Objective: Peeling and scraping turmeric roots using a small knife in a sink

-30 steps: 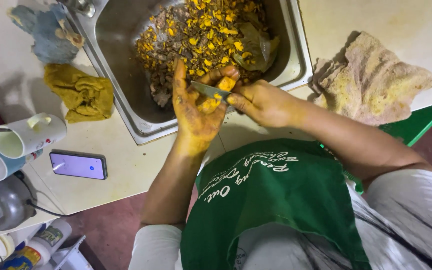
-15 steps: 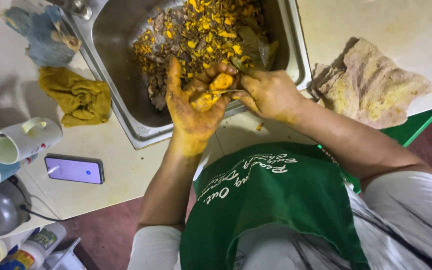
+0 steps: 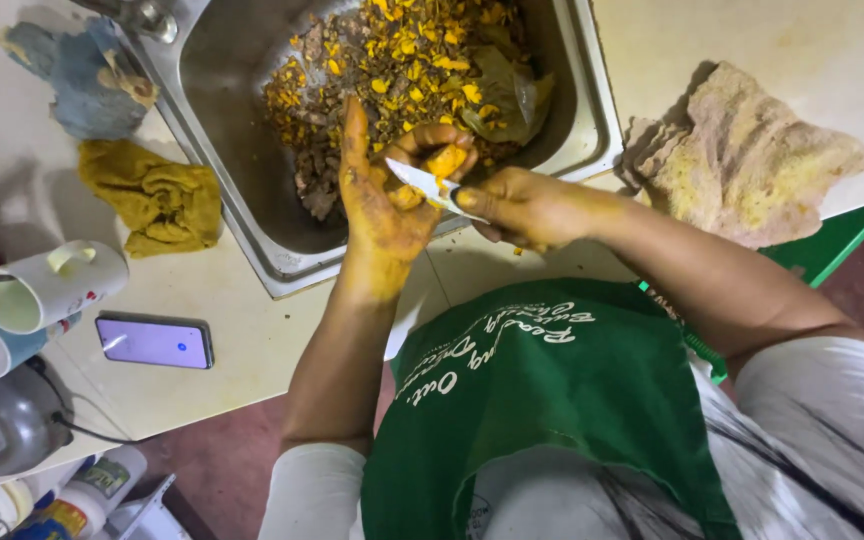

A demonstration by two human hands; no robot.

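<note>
The left hand [image 3: 384,205] grips an orange root piece [image 3: 446,160]; the right hand [image 3: 522,205] grasps a small knife [image 3: 422,183] over the sink [image 3: 242,235] at 12 o'clock; stained, probably slick fingers [image 3: 430,135] could slip, letting the blade nick the left thumb

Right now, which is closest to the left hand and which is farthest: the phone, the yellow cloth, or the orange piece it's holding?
Seen from the head camera:
1. The orange piece, held in the left hand over the sink, with the knife blade against it.
2. The yellow cloth, on the counter left of the sink.
3. The phone, farther left and nearer the counter's front edge.
</note>
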